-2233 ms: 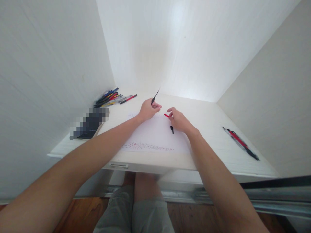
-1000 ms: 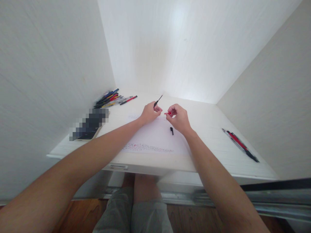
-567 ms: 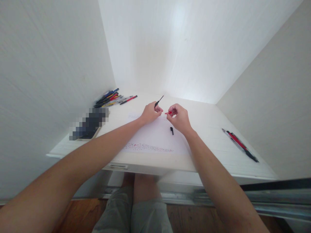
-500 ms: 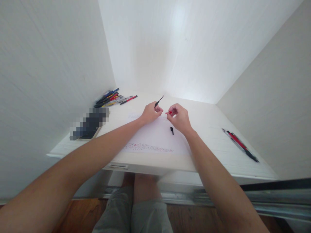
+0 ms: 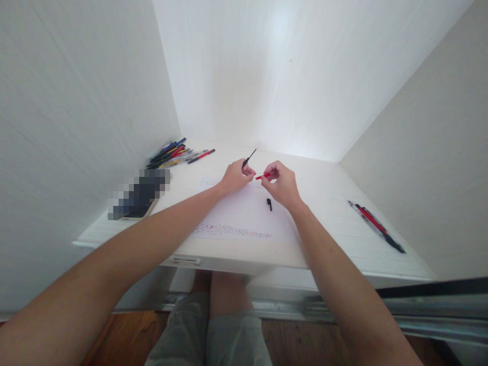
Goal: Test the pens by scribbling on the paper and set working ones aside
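Observation:
My left hand (image 5: pixel 238 178) is closed round a slim pen (image 5: pixel 248 158), dark and thick near the fingers, thinner towards its upper end, which slants up and away to the right. Between the thumb and fingers of my right hand (image 5: pixel 281 184) is a red pen cap (image 5: pixel 263 176), its narrow end pointing left towards my other hand. A small gap separates the two hands. Both are above a white sheet of paper (image 5: pixel 244 211) with small coloured marks along its near edge. On the sheet, below my right hand, lies a black pen cap (image 5: pixel 269 204).
A heap of pens (image 5: pixel 170 154) lies at the back left, with a red pen (image 5: pixel 202 156) beside it. A phone-like dark object (image 5: pixel 142 209), partly pixelated, rests at the left edge. Several pens (image 5: pixel 375 223) lie on the right. White walls enclose the desk (image 5: pixel 324 234).
More of the red cap now shows, reaching further left out of my right fingers. My left hand and its pen have stayed about where they were.

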`<state>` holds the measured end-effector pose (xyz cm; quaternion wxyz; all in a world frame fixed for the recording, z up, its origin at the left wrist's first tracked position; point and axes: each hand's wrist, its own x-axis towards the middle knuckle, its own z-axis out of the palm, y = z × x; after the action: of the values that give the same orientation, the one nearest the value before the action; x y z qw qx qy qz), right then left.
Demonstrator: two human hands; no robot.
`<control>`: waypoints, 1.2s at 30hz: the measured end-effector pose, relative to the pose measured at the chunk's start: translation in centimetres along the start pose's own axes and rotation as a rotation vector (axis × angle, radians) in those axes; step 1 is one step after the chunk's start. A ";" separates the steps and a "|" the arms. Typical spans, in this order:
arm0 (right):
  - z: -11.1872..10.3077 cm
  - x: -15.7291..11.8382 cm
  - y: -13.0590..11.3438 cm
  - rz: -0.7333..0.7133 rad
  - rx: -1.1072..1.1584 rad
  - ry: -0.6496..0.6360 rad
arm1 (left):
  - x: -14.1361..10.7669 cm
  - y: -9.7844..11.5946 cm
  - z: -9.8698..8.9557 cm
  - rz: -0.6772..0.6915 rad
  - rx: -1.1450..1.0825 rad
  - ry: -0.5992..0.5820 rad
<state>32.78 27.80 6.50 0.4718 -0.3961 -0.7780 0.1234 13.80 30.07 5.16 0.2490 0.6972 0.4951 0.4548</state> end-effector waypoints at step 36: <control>-1.0 -0.5 -4.6 -0.143 0.041 0.285 | -0.8 1.3 0.2 -0.022 -0.174 -0.078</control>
<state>31.43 24.25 9.29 0.5928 -0.3434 -0.7269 0.0477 14.55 28.89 5.80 0.3326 0.6846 0.4515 0.4657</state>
